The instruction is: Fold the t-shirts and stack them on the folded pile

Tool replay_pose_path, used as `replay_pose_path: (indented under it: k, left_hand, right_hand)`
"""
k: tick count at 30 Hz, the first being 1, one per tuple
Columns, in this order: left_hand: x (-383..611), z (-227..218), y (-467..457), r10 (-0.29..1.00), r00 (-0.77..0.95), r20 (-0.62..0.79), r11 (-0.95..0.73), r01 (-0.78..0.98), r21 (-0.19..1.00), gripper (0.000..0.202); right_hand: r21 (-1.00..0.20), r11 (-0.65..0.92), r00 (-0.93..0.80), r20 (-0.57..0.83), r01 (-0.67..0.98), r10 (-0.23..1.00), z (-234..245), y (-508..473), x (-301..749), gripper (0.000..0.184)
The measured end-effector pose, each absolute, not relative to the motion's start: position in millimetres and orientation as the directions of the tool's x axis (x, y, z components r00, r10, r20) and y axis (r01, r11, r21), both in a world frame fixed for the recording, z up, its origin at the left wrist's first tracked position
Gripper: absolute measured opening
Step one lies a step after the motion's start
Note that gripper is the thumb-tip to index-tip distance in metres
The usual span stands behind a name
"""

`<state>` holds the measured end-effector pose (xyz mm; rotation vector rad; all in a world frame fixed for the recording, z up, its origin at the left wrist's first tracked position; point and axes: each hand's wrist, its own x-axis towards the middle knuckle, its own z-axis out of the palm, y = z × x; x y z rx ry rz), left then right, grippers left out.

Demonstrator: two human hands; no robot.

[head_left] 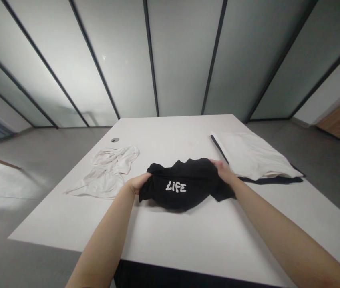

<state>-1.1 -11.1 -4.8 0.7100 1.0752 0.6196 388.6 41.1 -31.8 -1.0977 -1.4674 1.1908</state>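
Note:
A black T-shirt with white lettering is stretched between my two hands, bunched up over the middle of the white table. My left hand is closed on its left end, with the fingertips tucked behind the cloth. On the opposite end my right hand grips the fabric, its fingers partly covered by the black folds. A dark flap of the shirt hangs below my right wrist.
To the left lies a crumpled white garment, near a round grommet in the tabletop. A flat stack of white cloth over dark cloth lies at the right. Frosted glass panels stand behind the table.

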Motion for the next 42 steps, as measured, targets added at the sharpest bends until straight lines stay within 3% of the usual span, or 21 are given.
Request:
replay_pose_path:
  k: [3, 5, 7, 10, 12, 14, 16, 19, 23, 26, 28, 32, 36, 39, 42]
  left_hand:
    - [-1.6, -8.7, -2.8, 0.847, 0.226, -0.482, 0.525, -0.206, 0.826, 0.039]
    - [-1.9, -12.5, 4.3, 0.883, 0.131, -0.450, 0.469, -0.257, 0.845, 0.048]
    - [-3.1, -17.2, 8.8, 0.895, 0.090, -0.438, 0.444, -0.289, 0.848, 0.056]
    - [-4.5, -23.2, 8.1, 0.889, 0.176, -0.423, 0.458, -0.300, 0.837, 0.069]
    - [-3.0, -24.8, 3.9, 0.872, 0.290, -0.394, 0.471, -0.281, 0.836, 0.077]
    - [0.8, -24.0, -0.8, 0.845, 0.384, -0.371, 0.479, -0.236, 0.846, 0.081]
    - [6.0, -21.6, -4.5, 0.838, 0.412, -0.359, 0.468, -0.204, 0.860, 0.078]
    - [13.2, -16.2, -7.9, 0.867, 0.363, -0.343, 0.443, -0.241, 0.864, 0.071]
    - [17.9, -7.8, -8.4, 0.866, 0.349, -0.357, 0.464, -0.296, 0.835, 0.069]
    - [17.0, -4.6, -4.3, 0.900, 0.270, -0.341, 0.419, -0.327, 0.847, 0.067]
    - [15.1, -6.9, -0.4, 0.935, 0.187, -0.302, 0.350, -0.339, 0.873, 0.069]
    - [15.4, -17.7, 0.2, 0.971, 0.191, -0.144, 0.188, -0.235, 0.954, 0.071]
    - [30.9, -18.9, -14.5, 0.943, 0.321, -0.086, 0.073, 0.053, 0.996, 0.079]
    - [47.7, -15.3, -26.0, 0.951, 0.306, -0.046, -0.005, 0.163, 0.987, 0.074]
    - [57.9, -14.4, -29.6, 0.958, 0.277, -0.078, 0.055, 0.093, 0.994, 0.064]
  right_hand:
    - [-0.884, 0.299, -0.498, 0.089, 0.359, 0.862, -21.6, 25.5, 378.2, 0.064]
    - [-0.789, 0.374, -0.573, 0.034, 0.487, 0.819, -18.1, 15.8, 367.6, 0.042]
    - [-0.730, 0.428, -0.552, 0.084, 0.533, 0.830, -18.4, 10.9, 358.2, 0.027]
    - [-0.765, 0.446, -0.367, 0.292, 0.464, 0.883, -23.6, 13.2, 349.3, 0.035]
    - [-0.840, 0.402, -0.189, 0.356, 0.364, 0.915, -27.7, 17.5, 345.8, 0.043]
    - [-0.926, 0.305, -0.045, 0.303, 0.223, 0.952, -30.7, 20.3, 343.9, 0.044]
    - [-0.986, 0.161, 0.011, 0.161, 0.053, 0.987, -32.3, 20.2, 344.6, 0.043]
    - [-0.989, -0.080, -0.012, -0.079, -0.122, 0.997, -31.4, 16.8, 351.2, 0.042]
    - [-0.947, -0.288, -0.142, -0.268, -0.142, 0.953, -22.9, 15.7, 359.1, 0.056]
    - [-0.962, -0.260, -0.238, -0.234, -0.083, 0.943, -14.7, 17.7, 358.1, 0.081]
    - [-0.976, -0.200, -0.221, -0.177, -0.088, 0.959, -12.1, 17.5, 357.0, 0.088]
    - [-0.955, -0.264, -0.366, -0.200, -0.134, 0.909, -15.5, 9.0, 359.0, 0.074]
    - [-0.934, -0.322, -0.604, -0.169, -0.154, 0.779, -20.0, -3.0, 355.2, 0.087]
    - [-0.945, -0.302, -0.584, -0.177, -0.124, 0.792, -21.8, -7.1, 346.3, 0.080]
    - [-0.944, -0.308, -0.440, -0.228, -0.118, 0.868, -24.3, -3.7, 341.4, 0.060]
